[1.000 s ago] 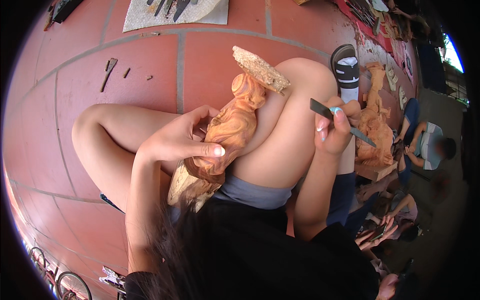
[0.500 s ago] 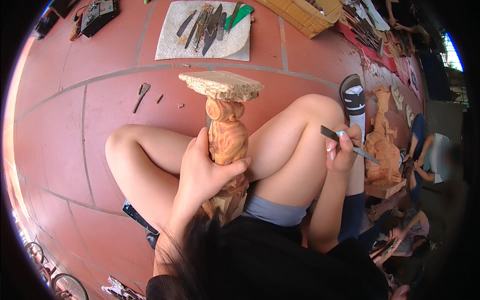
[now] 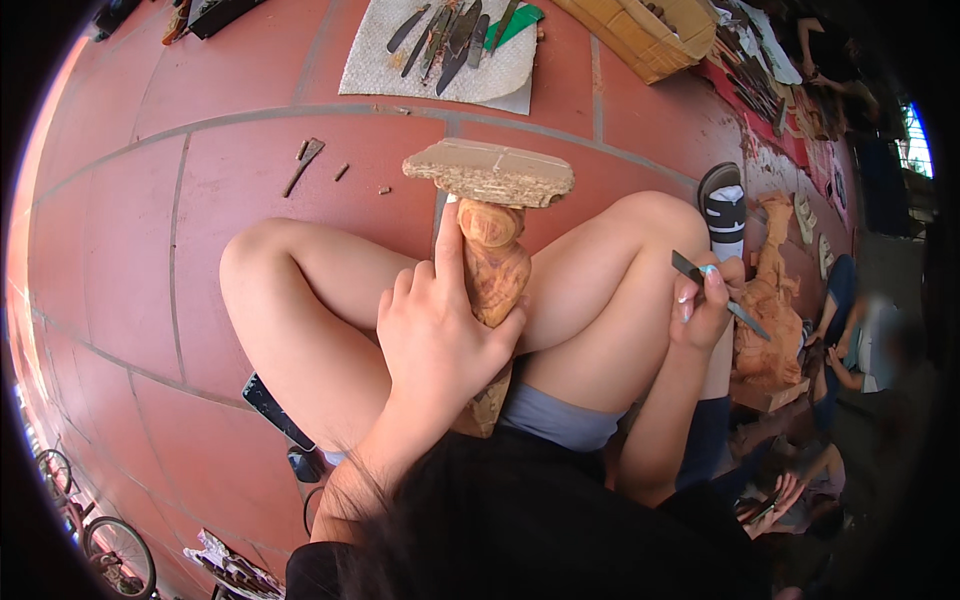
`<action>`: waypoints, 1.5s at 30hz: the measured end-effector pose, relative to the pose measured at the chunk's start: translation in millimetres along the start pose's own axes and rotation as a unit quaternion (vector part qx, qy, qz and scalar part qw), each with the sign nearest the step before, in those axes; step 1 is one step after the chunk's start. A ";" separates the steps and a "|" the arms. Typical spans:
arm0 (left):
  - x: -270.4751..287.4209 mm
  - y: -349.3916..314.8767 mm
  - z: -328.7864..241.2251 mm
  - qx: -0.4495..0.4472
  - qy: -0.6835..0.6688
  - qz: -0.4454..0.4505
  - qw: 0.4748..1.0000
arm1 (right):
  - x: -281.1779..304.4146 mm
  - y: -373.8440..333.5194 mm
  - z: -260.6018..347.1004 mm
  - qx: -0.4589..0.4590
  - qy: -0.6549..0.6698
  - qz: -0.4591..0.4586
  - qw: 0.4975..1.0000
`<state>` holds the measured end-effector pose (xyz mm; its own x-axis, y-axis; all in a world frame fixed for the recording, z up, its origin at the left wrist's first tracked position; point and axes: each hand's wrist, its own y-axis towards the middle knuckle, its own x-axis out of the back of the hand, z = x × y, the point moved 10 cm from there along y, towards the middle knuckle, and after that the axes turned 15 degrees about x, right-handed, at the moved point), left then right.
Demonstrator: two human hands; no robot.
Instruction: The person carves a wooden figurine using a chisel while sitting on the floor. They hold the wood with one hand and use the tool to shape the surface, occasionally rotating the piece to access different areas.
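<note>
Wood carving (image 3: 498, 275) sits between the person's bent legs (image 3: 600, 280), low end close to the lap. Long axis runs near vertical in view, from the lap out toward the floor ahead; slab end (image 3: 490, 180) points away from the body.

Materials/shapes: slab is pale tan, flat-faced, with a rough, chipped edge, set crosswise to the axis and wider than the body below. Next a rounded, knob-like section, then a curved body in orange-brown wood with swirling grain. Low end is paler and blockier, partly hidden by the hand.

Left hand (image 3: 435, 325): partly closed around the body, thumb across the near right side, index stretched along the axis up to the slab's underside.

Right hand (image 3: 705, 305): fingers pinched on a thin, flat, dark blade tool (image 3: 750, 322), slanting upper left to lower right, well apart from the carving.

Floor (image 3: 120, 270): red tiles, grey joints. Ahead, a white textured mat (image 3: 375, 70) carries several dark blades (image 3: 452, 62).
</note>
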<state>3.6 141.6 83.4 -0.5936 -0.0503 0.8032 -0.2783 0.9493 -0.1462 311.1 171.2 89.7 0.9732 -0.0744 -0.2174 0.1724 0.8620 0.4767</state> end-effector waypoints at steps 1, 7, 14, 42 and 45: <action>-4.0 -1.3 -5.0 -0.004 0.001 0.002 1.000 | 0.0 1.3 0.3 -0.001 -0.006 0.001 1.000; -31.4 -9.9 -21.4 -0.050 -0.018 0.014 0.998 | 4.7 0.0 -1.4 0.002 0.022 -0.011 1.000; -48.4 -6.7 -38.6 -0.128 -0.075 0.143 0.979 | -0.8 1.4 -0.1 0.005 0.058 0.009 0.998; -80.2 27.1 -32.9 0.084 -0.352 0.328 0.873 | -19.7 -0.1 15.3 0.050 -0.020 -0.015 0.998; -56.5 24.9 -38.4 0.012 -0.214 0.150 0.965 | -39.4 -2.3 22.3 0.111 -0.096 -0.002 0.989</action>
<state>59.2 180.0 56.6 -0.9059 0.0970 0.4122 -0.0602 0.9340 -0.3521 275.8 161.0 116.2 0.9797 -0.1897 -0.0649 0.1852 0.7320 0.6556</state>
